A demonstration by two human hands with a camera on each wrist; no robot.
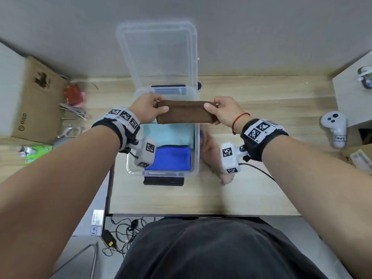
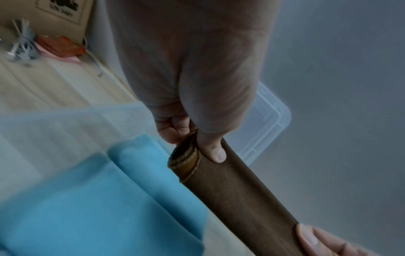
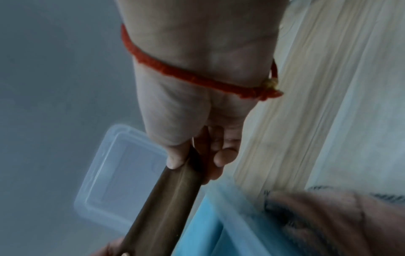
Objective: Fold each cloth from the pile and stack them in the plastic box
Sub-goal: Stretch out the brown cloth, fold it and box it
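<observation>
A folded brown cloth (image 1: 184,112) hangs level above the clear plastic box (image 1: 196,150), held at both ends. My left hand (image 1: 151,108) pinches its left end, thumb on top (image 2: 215,152). My right hand (image 1: 218,109) pinches the right end (image 3: 184,166). The brown cloth (image 2: 238,195) looks like a flat, layered strip in the wrist views (image 3: 162,207). Inside the box lie a folded light blue cloth (image 1: 169,134) at the far side and a folded dark blue cloth (image 1: 171,159) at the near side. A mottled brownish cloth (image 1: 211,152) lies on the table right of the box.
The box lid (image 1: 159,55) leans against the wall behind the box. A cardboard box (image 1: 34,101), a red packet (image 1: 73,94) and cables sit at the left. A white controller (image 1: 335,127) and a grey box (image 1: 352,91) stand at the right. A dark slab (image 1: 163,181) pokes out under the box.
</observation>
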